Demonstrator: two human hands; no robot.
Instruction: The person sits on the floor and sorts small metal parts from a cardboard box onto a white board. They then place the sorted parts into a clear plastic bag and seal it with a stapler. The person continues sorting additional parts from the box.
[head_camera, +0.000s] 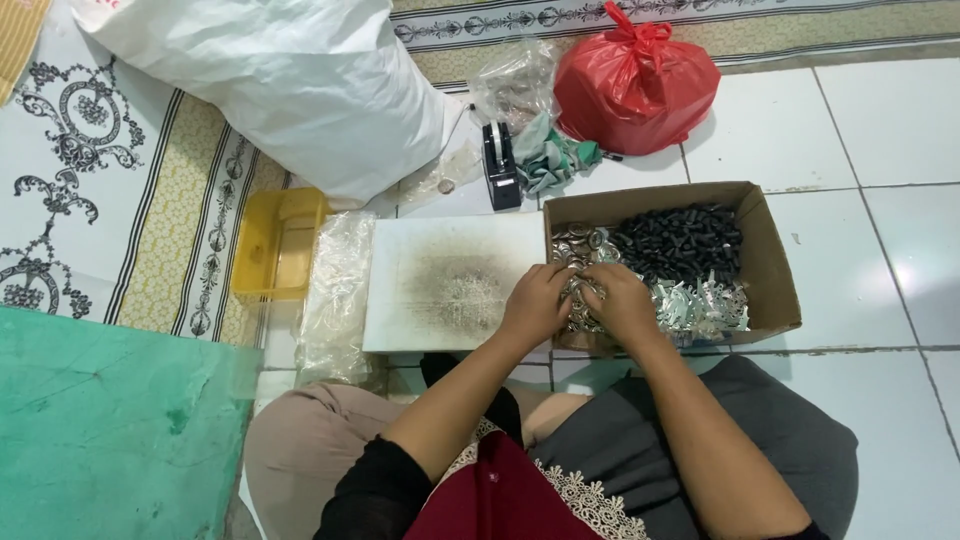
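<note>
My left hand (536, 303) and my right hand (620, 302) meet at the left end of an open cardboard box (770, 262), fingers curled down into a heap of small shiny metal pieces (578, 247). The same box holds a pile of small black cylindrical parts (680, 243) at the back and more silvery pieces (705, 303) at the front right. Both hands appear closed over metal pieces; what sits inside the fingers is hidden. A white board (450, 283) with a dark smudged centre lies just left of the box, under my left wrist.
A clear plastic bag (338, 290) and a yellow plastic tray (277, 243) lie left of the board. Behind are a big white sack (290, 80), a black tape dispenser (500, 165), green cloth (548, 160), a red plastic bag (632, 85) and a green mat (110, 430).
</note>
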